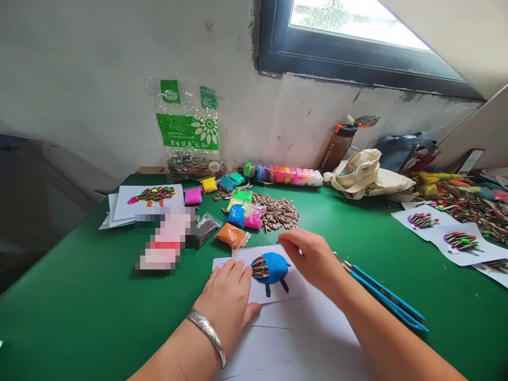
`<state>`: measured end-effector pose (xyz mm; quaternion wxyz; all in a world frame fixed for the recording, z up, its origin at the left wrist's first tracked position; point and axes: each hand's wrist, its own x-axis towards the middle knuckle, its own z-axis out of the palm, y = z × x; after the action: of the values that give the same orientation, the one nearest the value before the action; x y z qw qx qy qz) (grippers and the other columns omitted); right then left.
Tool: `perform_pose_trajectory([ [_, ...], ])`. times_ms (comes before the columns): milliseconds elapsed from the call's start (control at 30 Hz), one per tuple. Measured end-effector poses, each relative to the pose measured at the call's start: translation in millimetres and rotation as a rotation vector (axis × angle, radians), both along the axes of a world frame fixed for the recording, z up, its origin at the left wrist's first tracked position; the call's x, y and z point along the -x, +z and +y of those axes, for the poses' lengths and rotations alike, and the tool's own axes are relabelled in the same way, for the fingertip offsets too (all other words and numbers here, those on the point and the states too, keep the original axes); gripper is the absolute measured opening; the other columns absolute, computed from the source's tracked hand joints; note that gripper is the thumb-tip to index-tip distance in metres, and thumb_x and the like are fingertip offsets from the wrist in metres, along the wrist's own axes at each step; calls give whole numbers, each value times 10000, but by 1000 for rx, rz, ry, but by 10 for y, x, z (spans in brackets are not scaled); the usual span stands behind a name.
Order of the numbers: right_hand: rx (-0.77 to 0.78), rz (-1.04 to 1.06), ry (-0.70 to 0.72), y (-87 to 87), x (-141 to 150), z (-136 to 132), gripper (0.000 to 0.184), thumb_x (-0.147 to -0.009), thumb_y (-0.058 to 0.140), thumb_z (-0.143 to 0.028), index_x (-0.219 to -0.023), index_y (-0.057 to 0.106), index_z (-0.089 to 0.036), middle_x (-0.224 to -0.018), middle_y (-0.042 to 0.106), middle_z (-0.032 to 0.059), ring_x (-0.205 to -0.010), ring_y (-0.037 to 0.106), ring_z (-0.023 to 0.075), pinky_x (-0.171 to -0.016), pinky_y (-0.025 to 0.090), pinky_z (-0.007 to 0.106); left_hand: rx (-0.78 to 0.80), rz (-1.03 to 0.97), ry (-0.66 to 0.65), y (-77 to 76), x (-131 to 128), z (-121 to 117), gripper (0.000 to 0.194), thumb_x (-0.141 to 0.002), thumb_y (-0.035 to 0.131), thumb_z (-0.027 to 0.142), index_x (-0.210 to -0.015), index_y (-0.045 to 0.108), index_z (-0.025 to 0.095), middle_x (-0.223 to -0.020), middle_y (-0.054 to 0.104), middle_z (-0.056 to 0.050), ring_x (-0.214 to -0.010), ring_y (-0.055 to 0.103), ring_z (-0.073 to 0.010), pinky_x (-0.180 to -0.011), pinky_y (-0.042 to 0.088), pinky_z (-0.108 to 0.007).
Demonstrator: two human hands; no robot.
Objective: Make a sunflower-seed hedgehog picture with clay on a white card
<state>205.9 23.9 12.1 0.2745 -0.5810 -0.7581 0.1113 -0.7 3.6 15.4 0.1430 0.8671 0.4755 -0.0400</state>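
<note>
Left hand (228, 301) is lying flat, pinning the paper (273, 288), right hand (313, 259), fingers loosely curled, is hovering over the clay (275, 267), so probably risking smudging it or knocking seeds (260, 268) loose.

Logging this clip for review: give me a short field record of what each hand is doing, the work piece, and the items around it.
left hand: flat on the white paper, fingertips beside the blue clay shape; silver bracelet on the wrist
right hand: over the sheet's right edge, fingers pinched; contents too small to tell
work piece: blue clay shape with sunflower seeds pressed into its left side
nearby: seed pile, coloured clay packets, blue tools, finished pictures
surface: green table
</note>
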Motion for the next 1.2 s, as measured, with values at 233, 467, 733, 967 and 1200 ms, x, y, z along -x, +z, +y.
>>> perform_pose_trajectory([
  [233, 170, 188, 96, -85, 267, -370, 192, -846, 483, -124, -692, 579, -189, -589, 523, -38, -549, 447, 96, -519, 334, 188, -50, -45, -82, 52, 18, -38, 425, -812, 618, 211, -1224, 550, 131, -1266, 566, -142, -1209, 475, -293, -1029, 401, -443],
  [467, 203, 145, 158, -176, 265, -326, 215, -810, 489, -75, -649, 566, -194, -569, 540, -37, -522, 456, 95, -491, 329, 191, 17, -75, -66, 19, -11, -45, 373, -804, 588, 154, -1176, 583, 126, -1196, 599, -130, -1161, 508, -286, -981, 454, -435],
  [733, 145, 52, 144, -209, 288, -346, 185, -811, 473, -97, -668, 544, -189, -601, 567, -12, -536, 483, 109, -500, 339, 203, 30, -87, -74, 6, -10, -57, 371, -819, 565, 158, -1187, 576, 114, -1208, 584, -140, -1175, 488, -293, -972, 455, -439],
  [967, 105, 32, 116, -275, 341, -339, 208, -830, 448, -106, -653, 515, -191, -582, 551, -19, -522, 469, 105, -492, 340, 208, 55, -48, -74, 30, -27, -60, 341, -837, 545, 170, -1173, 580, 121, -1208, 575, -143, -1171, 480, -288, -951, 459, -422],
  [1200, 79, -109, 224, -210, 270, -415, 188, -853, 447, -102, -774, 586, -201, -673, 588, 29, -613, 533, 153, -537, 397, 256, 28, -66, -89, 19, -30, -61, 337, -844, 545, 168, -1174, 580, 112, -1216, 575, -157, -1180, 475, -302, -939, 466, -436],
])
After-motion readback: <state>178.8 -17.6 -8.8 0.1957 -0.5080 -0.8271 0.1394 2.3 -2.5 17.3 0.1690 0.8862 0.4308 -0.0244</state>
